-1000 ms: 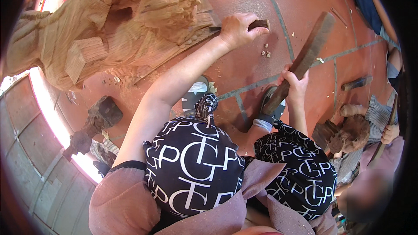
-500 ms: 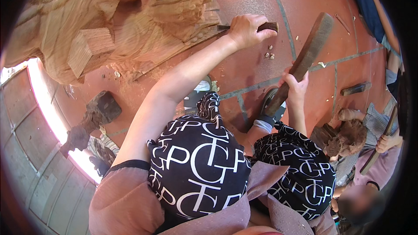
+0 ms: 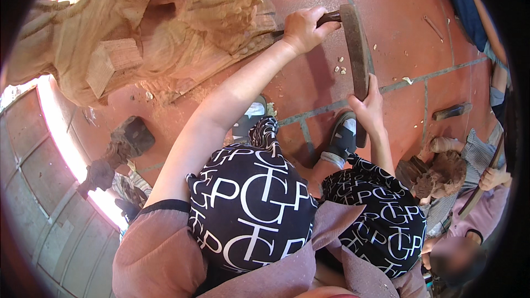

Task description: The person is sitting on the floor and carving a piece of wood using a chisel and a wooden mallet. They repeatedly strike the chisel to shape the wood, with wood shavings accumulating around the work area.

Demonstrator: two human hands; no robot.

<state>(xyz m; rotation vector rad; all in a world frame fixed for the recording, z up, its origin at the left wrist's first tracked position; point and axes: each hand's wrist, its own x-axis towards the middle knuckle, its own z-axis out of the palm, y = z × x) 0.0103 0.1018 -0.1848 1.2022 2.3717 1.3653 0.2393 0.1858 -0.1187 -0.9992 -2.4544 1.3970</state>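
Observation:
My left hand [image 3: 302,30] is closed around a chisel [image 3: 330,18], whose dark handle sticks out to the right of my fist. The chisel's blade points left, to the lower right end of a large carved wooden figure [image 3: 193,19]; whether its edge touches the wood I cannot tell. A long flat wooden mallet [image 3: 356,44] stands nearly upright in the picture, gripped low by my right hand [image 3: 370,105]. Its upper end meets the butt of the chisel handle. A squared wooden block [image 3: 113,63] juts from the carving.
Wood chips [image 3: 341,69] lie on the red tiled floor [image 3: 309,83]. To the right are a dark wooden piece [image 3: 451,112], a thin stick [image 3: 433,28] and a carved lump [image 3: 436,174]. Another person's hand [image 3: 493,179] holds a stick there. A dark block [image 3: 132,135] lies left.
The mallet has swung left and turned more upright, from apart on the right to the chisel's handle end. My left hand and chisel have shifted slightly left and up.

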